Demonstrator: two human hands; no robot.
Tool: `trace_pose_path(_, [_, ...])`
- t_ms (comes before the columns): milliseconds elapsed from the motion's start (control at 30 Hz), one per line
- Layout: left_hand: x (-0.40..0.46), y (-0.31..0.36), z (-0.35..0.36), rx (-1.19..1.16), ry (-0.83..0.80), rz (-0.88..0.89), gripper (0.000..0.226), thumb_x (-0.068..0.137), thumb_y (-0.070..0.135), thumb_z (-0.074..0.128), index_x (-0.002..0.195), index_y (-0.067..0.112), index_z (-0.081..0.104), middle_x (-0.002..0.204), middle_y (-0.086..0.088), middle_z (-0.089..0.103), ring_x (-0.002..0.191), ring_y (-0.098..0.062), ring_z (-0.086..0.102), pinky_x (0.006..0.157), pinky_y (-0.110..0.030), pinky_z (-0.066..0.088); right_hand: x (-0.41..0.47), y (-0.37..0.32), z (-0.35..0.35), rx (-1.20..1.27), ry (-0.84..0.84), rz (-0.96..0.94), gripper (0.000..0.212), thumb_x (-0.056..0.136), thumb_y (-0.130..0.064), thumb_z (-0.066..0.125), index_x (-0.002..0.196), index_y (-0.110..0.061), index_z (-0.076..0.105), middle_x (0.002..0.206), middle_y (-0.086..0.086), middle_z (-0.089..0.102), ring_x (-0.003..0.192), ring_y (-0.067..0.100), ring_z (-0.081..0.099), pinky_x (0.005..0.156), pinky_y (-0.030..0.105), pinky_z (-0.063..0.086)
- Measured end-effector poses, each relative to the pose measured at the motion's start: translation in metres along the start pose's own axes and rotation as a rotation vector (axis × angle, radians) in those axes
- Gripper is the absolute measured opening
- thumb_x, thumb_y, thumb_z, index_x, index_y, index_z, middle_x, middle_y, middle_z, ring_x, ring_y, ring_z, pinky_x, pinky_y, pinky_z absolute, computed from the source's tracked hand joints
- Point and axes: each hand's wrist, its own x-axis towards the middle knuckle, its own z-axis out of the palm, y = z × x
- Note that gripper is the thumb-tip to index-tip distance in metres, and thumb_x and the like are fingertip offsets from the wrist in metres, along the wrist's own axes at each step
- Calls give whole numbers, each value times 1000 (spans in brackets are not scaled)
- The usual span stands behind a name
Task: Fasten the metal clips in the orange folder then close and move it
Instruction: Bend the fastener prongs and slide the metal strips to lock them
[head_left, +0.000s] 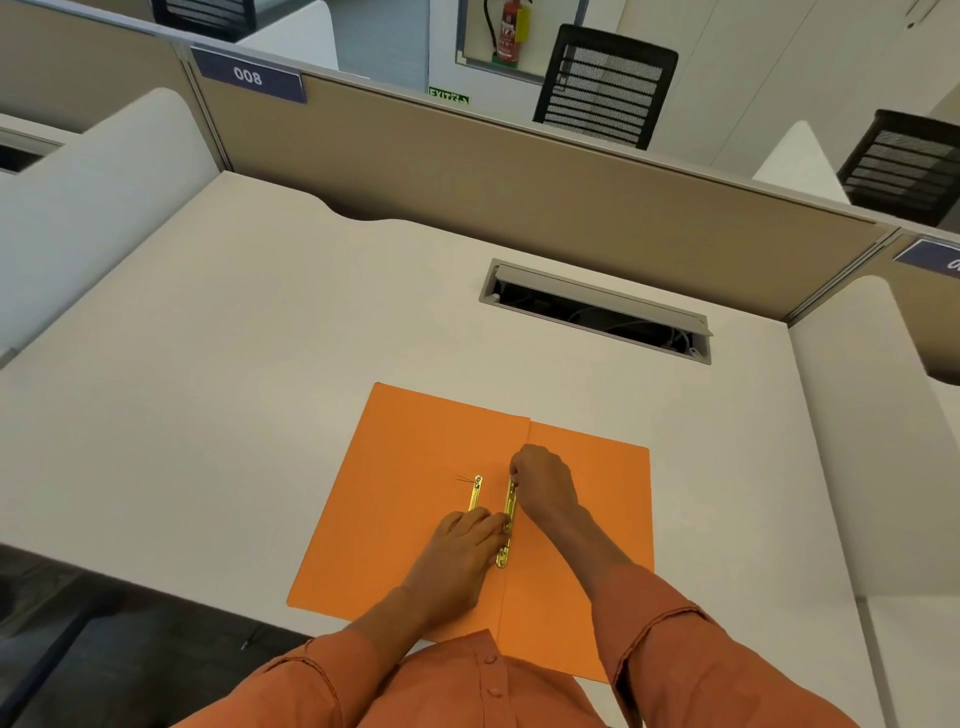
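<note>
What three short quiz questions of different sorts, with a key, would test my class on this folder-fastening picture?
1. True or false: the orange folder lies closed on the desk.
2. Multiple choice: the right hand touches which end of the metal clip by the fold? A) far end B) near end C) neither
3. Fill in: the number on the partition sign reads ___.

Key
1. False: it lies open and flat.
2. A: its fingertips pinch the far end, while the left hand presses near the clip's middle.
3. 008
</note>
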Motion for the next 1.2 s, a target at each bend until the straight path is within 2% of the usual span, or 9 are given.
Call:
trace_pose_path(233, [1, 0, 1, -6, -17, 4, 33, 101, 26, 56, 133, 26, 62, 147, 11, 55, 133, -18, 52, 108, -31, 31, 15, -4, -16, 50, -81, 7, 16, 93, -4, 69, 105, -5, 80, 114, 14, 75, 103, 33, 72, 87, 40, 60])
trace_pose_path(400, [1, 0, 0, 7, -27, 1, 35, 100, 27, 57, 134, 26, 62, 148, 10, 55, 133, -18, 52, 106, -32, 35, 22, 2, -26, 353, -104, 247, 11, 76, -7, 90, 85, -3, 85, 88, 12, 82, 73, 19, 74, 61, 27, 58])
trace_pose_path(567, [2, 1, -1, 25, -38, 4, 37, 99, 27, 57, 136, 24, 61, 148, 9, 55, 132, -18, 52, 105, -31, 33, 22, 6, -27, 783, -151, 602, 16, 75, 4, 90, 88, 9, 82, 91, 23, 81, 69, 29, 71, 80, 38, 65])
trace_pose_path(633, [2, 1, -2, 28, -51, 0, 37, 99, 27, 57, 136, 24, 61, 148, 9, 55, 132, -19, 51, 106, -33, 39, 23, 5, -29, 895, -186, 698, 22, 73, 9, 89, 92, 14, 79, 91, 25, 79, 69, 31, 70, 83, 43, 66])
trace_pose_path(733, [4, 0, -5, 34, -77, 7, 38, 97, 26, 57, 135, 24, 61, 148, 8, 56, 131, -19, 53, 104, -36, 49, 24, 4, -33, 933, -278, 782, 12, 79, 8, 86, 82, 12, 76, 66, 19, 74, 49, 22, 64, 56, 31, 62])
trace_pose_path(800, [5, 0, -7, 35, -92, 12, 38, 97, 26, 55, 135, 24, 61, 148, 7, 56, 130, -20, 54, 104, -37, 51, 24, 5, -34, 932, -334, 801, 16, 83, 6, 83, 72, 6, 70, 51, 13, 67, 45, 18, 59, 41, 25, 55])
trace_pose_path(900, [6, 1, -9, 40, -101, 10, 38, 97, 26, 53, 135, 24, 61, 148, 7, 56, 130, -20, 53, 103, -38, 51, 22, 6, -34, 964, -343, 791, 10, 82, 8, 83, 82, 7, 73, 68, 15, 68, 52, 20, 60, 46, 27, 57])
trace_pose_path(1000, [6, 2, -11, 39, -110, 11, 39, 96, 25, 56, 135, 23, 61, 148, 6, 56, 131, -22, 54, 103, -39, 51, 19, 10, -31, 985, -348, 761, 14, 83, 5, 83, 94, 10, 76, 72, 16, 68, 54, 20, 61, 48, 27, 59])
trace_pose_path(1200, [8, 1, -17, -3, -133, -6, 39, 95, 22, 59, 134, 24, 61, 148, 7, 55, 131, -22, 53, 104, -38, 47, -10, 20, 1, 959, -209, 716, 23, 90, -2, 79, 73, 3, 64, 76, 22, 65, 51, 27, 59, 49, 33, 52])
